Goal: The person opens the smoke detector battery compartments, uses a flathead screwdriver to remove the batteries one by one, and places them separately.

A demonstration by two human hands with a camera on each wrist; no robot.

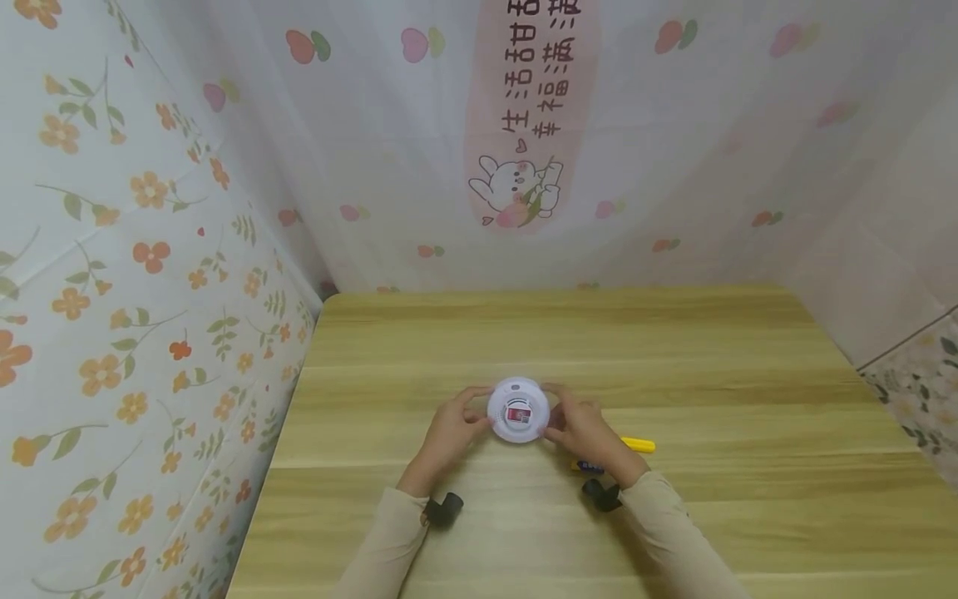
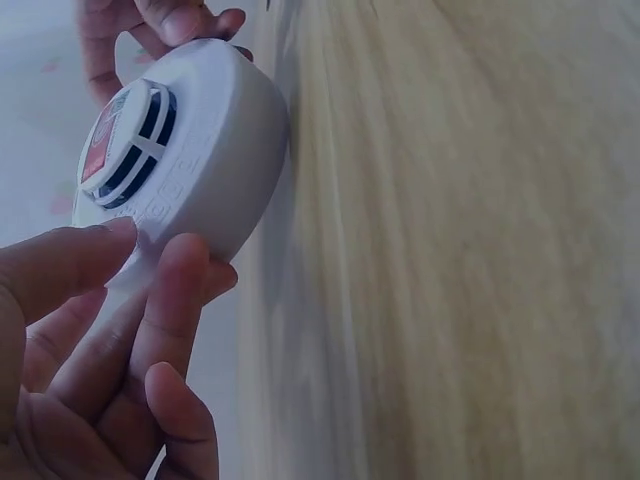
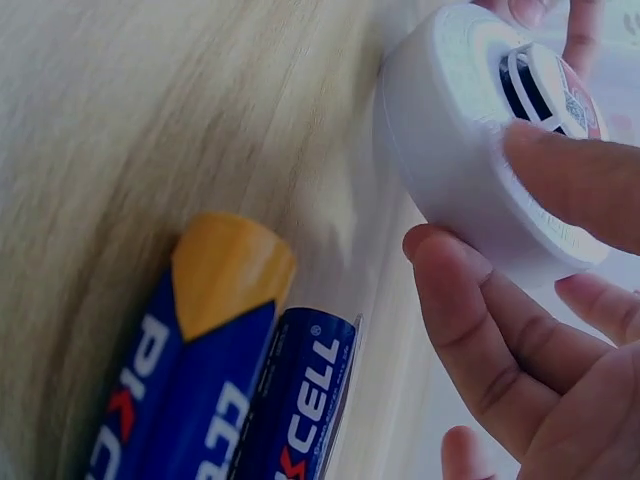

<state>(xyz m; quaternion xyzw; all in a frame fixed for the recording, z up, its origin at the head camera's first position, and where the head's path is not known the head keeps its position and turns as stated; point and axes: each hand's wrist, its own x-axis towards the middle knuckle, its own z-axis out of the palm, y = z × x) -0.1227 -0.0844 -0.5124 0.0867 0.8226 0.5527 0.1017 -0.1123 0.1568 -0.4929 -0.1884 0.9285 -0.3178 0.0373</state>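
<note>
A round white smoke detector [image 1: 518, 409] is held between both hands over the middle of the table, its slotted centre and red label facing up. My left hand [image 1: 451, 428] pinches its left rim, with the thumb on the front face and fingers beneath in the left wrist view. On the opposite rim, my right hand [image 1: 584, 428] grips it in the same way. Close by the right hand lie a blue battery with an orange end [image 3: 215, 330] and a second blue battery [image 3: 315, 390], both marked PKCELL.
The wood-grain table [image 1: 419, 333] reaches back to a white printed curtain [image 1: 374, 150]. A floral curtain [image 1: 150, 333] hangs along the left side. Beside the right wrist, a yellow bar-shaped item [image 1: 638, 445] lies on the table, partly hidden by the arm.
</note>
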